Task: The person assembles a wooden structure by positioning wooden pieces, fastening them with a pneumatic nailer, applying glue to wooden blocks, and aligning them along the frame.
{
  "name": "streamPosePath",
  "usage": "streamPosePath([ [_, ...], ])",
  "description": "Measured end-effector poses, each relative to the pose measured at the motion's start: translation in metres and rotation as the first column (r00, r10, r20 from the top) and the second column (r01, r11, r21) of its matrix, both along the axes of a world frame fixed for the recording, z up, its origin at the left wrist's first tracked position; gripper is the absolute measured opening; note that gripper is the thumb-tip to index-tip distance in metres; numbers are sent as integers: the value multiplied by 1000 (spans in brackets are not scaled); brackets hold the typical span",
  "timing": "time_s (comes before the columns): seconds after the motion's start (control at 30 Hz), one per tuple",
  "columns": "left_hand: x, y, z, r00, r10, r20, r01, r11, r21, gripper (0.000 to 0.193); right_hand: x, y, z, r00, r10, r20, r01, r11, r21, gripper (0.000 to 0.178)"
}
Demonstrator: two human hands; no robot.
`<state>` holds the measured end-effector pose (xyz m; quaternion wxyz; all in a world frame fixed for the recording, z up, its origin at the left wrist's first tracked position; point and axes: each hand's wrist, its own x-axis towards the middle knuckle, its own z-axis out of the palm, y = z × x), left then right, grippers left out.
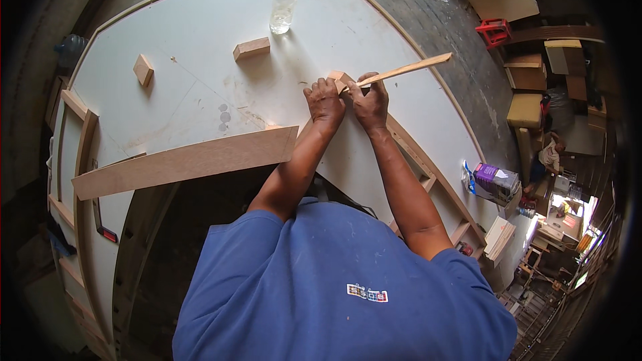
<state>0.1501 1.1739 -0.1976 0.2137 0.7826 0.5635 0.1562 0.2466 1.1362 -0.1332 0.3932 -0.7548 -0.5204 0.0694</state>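
Note:
My left hand (325,101) is closed round the near side of a small wooden block (340,79) on the white tabletop (200,40). Close beside it, my right hand (371,101) grips a thin wooden strip (414,66) between thumb and fingers. The strip slants up to the right, past the table's edge trim. Its lower end meets the block between my hands, though my fingers partly hide the contact. Farther left lie another wooden block (252,49) and a smaller angled block (143,70). A wide tapered board (187,164) lies beside my left forearm.
A clear bottle with a blue cap (285,5) stands at the far side. Wooden frames (83,154) (428,174) flank me. A purple package (493,180) sits on the right, near stacked wood (499,238). A red stool (494,32) and another person (551,155) are beyond.

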Motion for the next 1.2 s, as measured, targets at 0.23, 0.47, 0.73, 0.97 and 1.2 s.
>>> streamPosePath([
  [0.23, -1, 1, -6, 998, -48, 32, 49, 998, -38, 45, 0, 0, -7, 992, -26, -125, 19, 998, -57, 32],
  [0.47, -5, 2, -6, 993, -82, 88, 85, 996, -35, 41, 3, -3, -13, 995, -51, -90, 42, 994, -100, 27],
  [0.73, -4, 4, -8, 976, -108, 190, 113, 993, -15, 32, 9, -4, -17, 998, -64, -22, 62, 995, -83, 28],
  [0.97, -10, 5, -1, 978, -135, 161, 149, 986, -75, 33, 33, -26, -8, 993, -35, 112, 79, 906, -417, 64],
  [1.2, -12, 7, -8, 968, -176, 180, 187, 981, -46, 35, 52, -45, -28, 998, 69, 12, -52, 849, -526, 68],
])
